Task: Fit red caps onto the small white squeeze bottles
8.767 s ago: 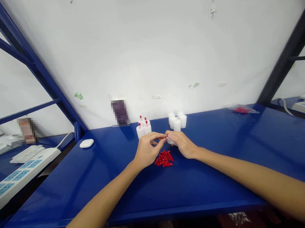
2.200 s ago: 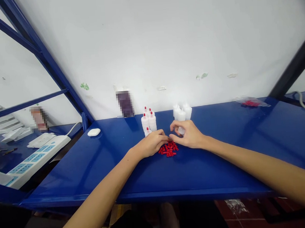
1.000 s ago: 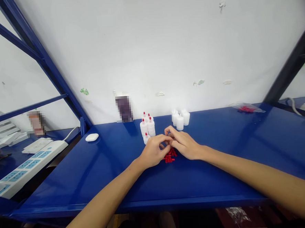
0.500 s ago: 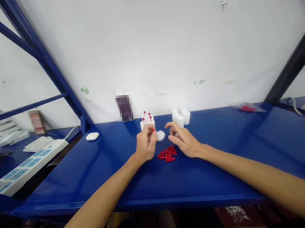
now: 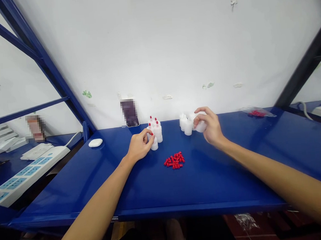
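- Here's a small white bottle (image 5: 154,146) upright on the blue table (image 5: 154,192), its red cap (image 5: 152,134) pinched in the left hand (image 5: 140,144), finger and thumb closed on it.
- Right behind it, a cluster of red-capped bottles (image 5: 159,133) stands upright.
- Over to the right, the right hand (image 5: 210,127) curves its fingers around a white bottle (image 5: 200,126); how firm that hold is, one cannot tell.
- Just beside it, uncapped bottles (image 5: 187,127) stand grouped.
- Nearer the front edge, between the hands, lie loose red caps (image 5: 175,160) in a pile.
- Farther out, a phone (image 5: 129,113) leans on the wall (image 5: 156,55); a white case (image 5: 96,142) lies at left, a plastic bag (image 5: 258,112) at far right.
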Tool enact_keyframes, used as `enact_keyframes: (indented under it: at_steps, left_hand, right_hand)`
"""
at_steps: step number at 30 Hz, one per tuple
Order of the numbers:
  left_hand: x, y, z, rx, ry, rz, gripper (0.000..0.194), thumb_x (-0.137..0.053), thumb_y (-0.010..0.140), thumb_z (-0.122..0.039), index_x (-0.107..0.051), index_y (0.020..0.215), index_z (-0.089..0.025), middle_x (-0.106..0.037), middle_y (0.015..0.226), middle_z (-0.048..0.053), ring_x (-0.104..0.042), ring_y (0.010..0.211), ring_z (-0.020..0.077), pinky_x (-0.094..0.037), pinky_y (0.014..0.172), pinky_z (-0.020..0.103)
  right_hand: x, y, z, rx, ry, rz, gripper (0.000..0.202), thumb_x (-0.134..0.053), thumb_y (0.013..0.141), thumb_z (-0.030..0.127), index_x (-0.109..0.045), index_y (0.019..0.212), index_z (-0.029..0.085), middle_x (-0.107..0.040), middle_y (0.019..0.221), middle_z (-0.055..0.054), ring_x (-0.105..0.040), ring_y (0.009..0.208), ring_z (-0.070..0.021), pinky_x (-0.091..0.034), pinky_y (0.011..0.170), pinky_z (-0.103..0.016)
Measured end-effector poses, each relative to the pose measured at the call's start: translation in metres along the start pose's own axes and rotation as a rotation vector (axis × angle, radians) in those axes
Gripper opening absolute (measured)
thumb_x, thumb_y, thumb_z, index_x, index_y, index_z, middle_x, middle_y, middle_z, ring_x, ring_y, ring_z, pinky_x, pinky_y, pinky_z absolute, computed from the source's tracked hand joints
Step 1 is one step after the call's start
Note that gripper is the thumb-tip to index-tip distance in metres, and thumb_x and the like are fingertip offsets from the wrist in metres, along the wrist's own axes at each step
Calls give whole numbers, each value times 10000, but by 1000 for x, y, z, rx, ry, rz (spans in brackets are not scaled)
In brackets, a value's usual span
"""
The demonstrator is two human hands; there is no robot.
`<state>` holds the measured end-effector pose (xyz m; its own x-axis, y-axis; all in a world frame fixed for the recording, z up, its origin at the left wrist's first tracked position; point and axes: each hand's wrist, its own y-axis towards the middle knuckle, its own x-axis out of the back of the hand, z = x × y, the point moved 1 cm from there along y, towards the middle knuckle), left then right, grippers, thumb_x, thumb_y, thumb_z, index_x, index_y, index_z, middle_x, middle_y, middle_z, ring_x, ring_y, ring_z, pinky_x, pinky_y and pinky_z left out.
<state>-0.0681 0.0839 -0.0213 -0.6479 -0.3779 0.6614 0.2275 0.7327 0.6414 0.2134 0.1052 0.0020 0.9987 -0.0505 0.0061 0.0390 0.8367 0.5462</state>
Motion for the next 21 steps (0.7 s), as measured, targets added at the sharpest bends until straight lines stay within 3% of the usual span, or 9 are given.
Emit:
enact_keyframes:
  at_steps: [4, 8, 13, 18, 21]
  left_hand:
    - [3, -1, 0, -28, -2, -67, 120, -538, 883, -288, -583, 929, -186, -334, 554, -89, -380, 485, 93, -324, 558, 227]
    - [3, -2, -2, -57, -20, -135, 101, -529, 880, -267, -582, 878, -181, -321, 544, -87, -354, 477, 93, -318, 550, 232]
    - [-1, -3, -7, -103, -50, -153, 171, -496, 897, -250, -571, 763, -175, -372, 526, -72, -366, 464, 89, -317, 527, 232]
    - [-1, -4, -17, -173, -79, -263, 188, -478, 899, -213, -561, 735, -171, -457, 569, -44, -377, 471, 86, -324, 510, 232]
    - [-3, -6, -31, -288, -84, -208, 179, -464, 902, -189, -564, 755, -171, -490, 584, -35, -404, 478, 86, -336, 510, 229]
  right_hand:
    - [3, 4, 0, -81, 166, -108, 114, -443, 824, 322, -486, 885, 236, -381, 486, 62, -423, 430, -151, -382, 460, -298]
    - [10, 8, -4, 27, 64, -142, 109, -469, 786, 297, -543, 801, 219, -425, 483, 45, -428, 440, -145, -372, 473, -301]
    - [9, 24, -13, 129, -134, -59, 229, -444, 682, 165, -563, 869, 224, -552, 695, 8, -526, 695, -175, -399, 659, -314]
    - [-3, 46, -14, 125, -137, 37, 311, -396, 622, 117, -515, 887, 227, -531, 722, 5, -496, 710, -176, -372, 668, -315]
    - [-10, 52, -17, 59, -131, 105, 292, -393, 602, 123, -506, 853, 221, -544, 716, 2, -490, 691, -175, -362, 646, -310]
